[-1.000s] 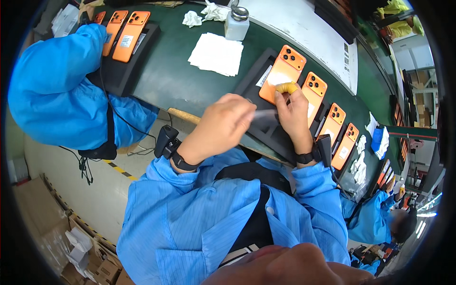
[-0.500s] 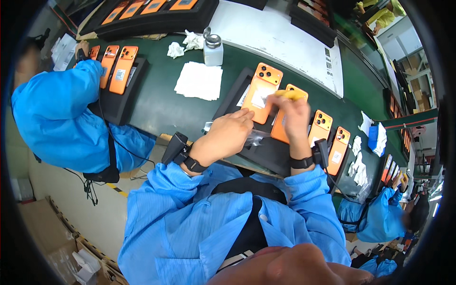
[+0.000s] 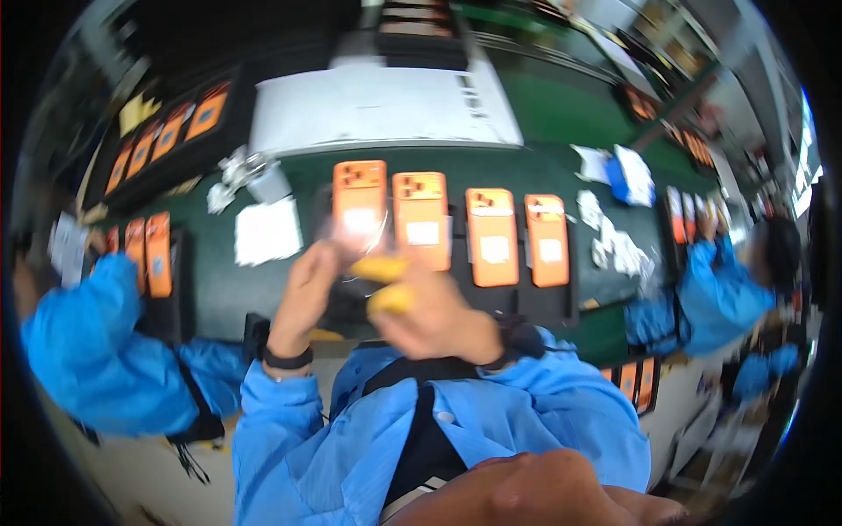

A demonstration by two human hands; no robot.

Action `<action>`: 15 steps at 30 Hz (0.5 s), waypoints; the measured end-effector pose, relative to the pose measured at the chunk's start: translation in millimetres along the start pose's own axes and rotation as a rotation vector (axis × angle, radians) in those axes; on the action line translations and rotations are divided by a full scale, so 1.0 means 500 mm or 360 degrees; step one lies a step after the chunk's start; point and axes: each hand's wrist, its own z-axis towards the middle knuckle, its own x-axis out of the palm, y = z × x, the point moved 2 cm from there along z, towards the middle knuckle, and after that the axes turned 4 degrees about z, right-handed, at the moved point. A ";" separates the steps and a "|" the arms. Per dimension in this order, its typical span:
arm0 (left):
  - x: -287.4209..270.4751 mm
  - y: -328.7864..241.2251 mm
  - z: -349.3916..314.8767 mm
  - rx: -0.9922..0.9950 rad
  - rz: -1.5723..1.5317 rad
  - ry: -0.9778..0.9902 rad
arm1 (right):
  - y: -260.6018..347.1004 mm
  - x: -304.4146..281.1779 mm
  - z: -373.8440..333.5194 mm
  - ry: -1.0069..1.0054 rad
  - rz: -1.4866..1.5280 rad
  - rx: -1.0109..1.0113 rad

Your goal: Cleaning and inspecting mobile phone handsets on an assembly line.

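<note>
My left hand (image 3: 305, 285) is closed in a pinch at the edge of a clear plastic film (image 3: 379, 235), which glints in front of the leftmost orange smartphone (image 3: 360, 203). Beside it, my right hand (image 3: 430, 309) wears yellow covers on two fingertips and points left toward the film. Motion blurs this hand, so its grip is unclear. Further right in the same row lie a second orange smartphone (image 3: 421, 210), a third (image 3: 491, 223) and a fourth (image 3: 547, 232), backs up with white labels. All rest on a black tray (image 3: 513, 302).
White sheets (image 3: 267, 232) and a dispenser bottle (image 3: 267, 182) stand left on the green table; crumpled tissues (image 3: 614, 245) lie right. A white board (image 3: 377, 114) spans the back. Co-workers in blue sit at left (image 3: 83, 342) and right (image 3: 728, 285). More phones fill a black tray (image 3: 215, 145).
My view has turned, shifting the phones leftward. My right hand has come off the second phone and moved beside my left hand, which has left the first phone's lower edge.
</note>
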 end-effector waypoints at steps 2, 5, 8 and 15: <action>0.031 -0.032 -0.014 0.0144 -0.0124 0.0100 | 0.001 0.055 -0.020 0.0274 -0.0044 -0.0033; 0.076 -0.017 -0.048 0.0027 -0.0125 -0.0044 | 0.008 0.066 -0.058 0.0449 0.0088 0.0149; 0.074 0.000 -0.063 -0.0217 -0.0332 -0.0052 | 0.005 0.030 -0.089 0.0143 0.0202 0.0103; -0.021 -0.009 -0.169 -0.0260 -0.0407 -0.0781 | 0.003 -0.129 -0.188 -0.0710 -0.0115 0.0630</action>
